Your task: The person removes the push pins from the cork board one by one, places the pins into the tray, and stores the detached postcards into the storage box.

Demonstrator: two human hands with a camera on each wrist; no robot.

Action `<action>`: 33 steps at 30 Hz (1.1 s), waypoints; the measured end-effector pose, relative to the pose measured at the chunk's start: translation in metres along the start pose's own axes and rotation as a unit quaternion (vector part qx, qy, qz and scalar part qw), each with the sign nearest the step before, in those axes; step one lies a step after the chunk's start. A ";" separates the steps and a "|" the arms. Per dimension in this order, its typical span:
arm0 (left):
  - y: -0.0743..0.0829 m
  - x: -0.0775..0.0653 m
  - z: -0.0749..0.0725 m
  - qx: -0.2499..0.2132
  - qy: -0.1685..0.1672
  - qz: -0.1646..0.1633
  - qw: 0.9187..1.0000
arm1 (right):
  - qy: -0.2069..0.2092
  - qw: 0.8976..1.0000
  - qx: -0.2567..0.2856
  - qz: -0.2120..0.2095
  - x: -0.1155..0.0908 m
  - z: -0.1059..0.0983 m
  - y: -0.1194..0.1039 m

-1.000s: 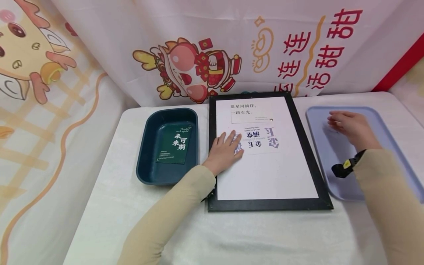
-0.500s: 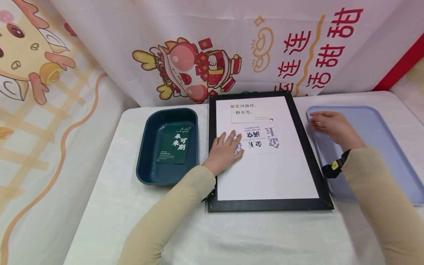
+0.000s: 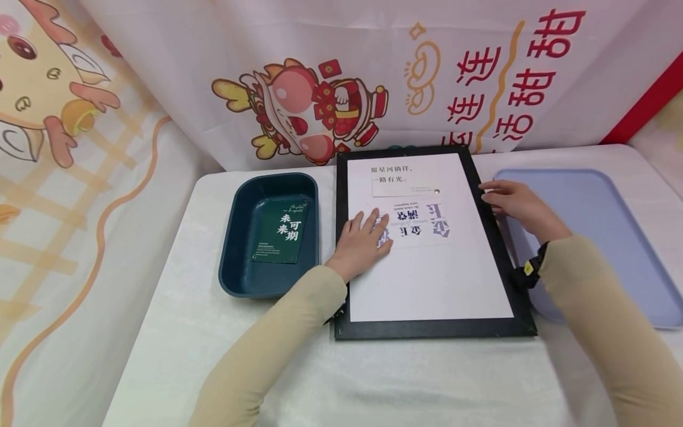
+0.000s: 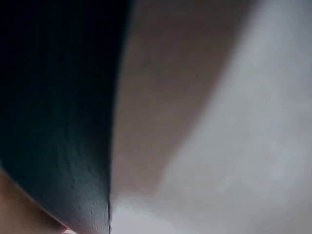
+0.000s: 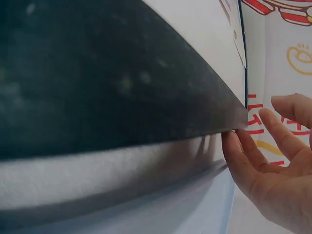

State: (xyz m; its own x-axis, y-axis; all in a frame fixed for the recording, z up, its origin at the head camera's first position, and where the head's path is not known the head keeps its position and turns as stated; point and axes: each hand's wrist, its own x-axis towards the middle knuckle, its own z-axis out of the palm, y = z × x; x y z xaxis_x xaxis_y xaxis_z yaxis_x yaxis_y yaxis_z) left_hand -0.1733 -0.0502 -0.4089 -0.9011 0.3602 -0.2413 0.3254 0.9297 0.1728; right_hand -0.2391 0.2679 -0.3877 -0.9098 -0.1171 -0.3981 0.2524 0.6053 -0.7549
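A black-framed white board (image 3: 427,284) lies on the table between both hands. My left hand (image 3: 363,246) rests on its left part with fingers spread, covering the left end of a white card with blue and black lettering (image 3: 418,230). Above that lies another white card (image 3: 405,188) with black characters. At the board's right side is my right hand (image 3: 525,207), its fingertips right at the black frame (image 3: 496,249). In the right wrist view, this right hand (image 5: 280,175) has loosely bent, separated fingers, with some fingertips against the frame's lower edge. It holds nothing.
To the left stands a dark teal bin (image 3: 235,270) with a green card (image 3: 280,237) in it. A pale blue tray (image 3: 608,237) lies at the right, partly under the right forearm. A printed cloth (image 3: 299,35) hangs behind the table.
My right hand has moved left from over the blue tray to the frame's right edge. The left hand stays in place on the board.
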 end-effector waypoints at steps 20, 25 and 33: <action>-0.001 0.000 -0.001 -0.011 0.002 0.001 1.000 | -0.016 0.993 -0.111 0.029 0.009 0.013 -0.009; 0.000 -0.002 -0.002 -0.019 0.011 0.004 1.000 | -0.022 0.992 -0.115 0.038 0.009 0.014 -0.010; 0.000 0.002 0.001 -0.002 0.023 0.003 1.000 | -0.026 0.993 -0.110 0.039 0.010 0.014 -0.010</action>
State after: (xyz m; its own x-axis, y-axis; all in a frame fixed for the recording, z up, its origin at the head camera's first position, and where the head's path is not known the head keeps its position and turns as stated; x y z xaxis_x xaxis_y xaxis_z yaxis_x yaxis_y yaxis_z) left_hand -0.1747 -0.0489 -0.4103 -0.9113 0.3617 -0.1968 0.3298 0.9273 0.1771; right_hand -0.2458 0.2500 -0.3916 -0.8711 -0.1003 -0.4808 0.2378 0.7704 -0.5916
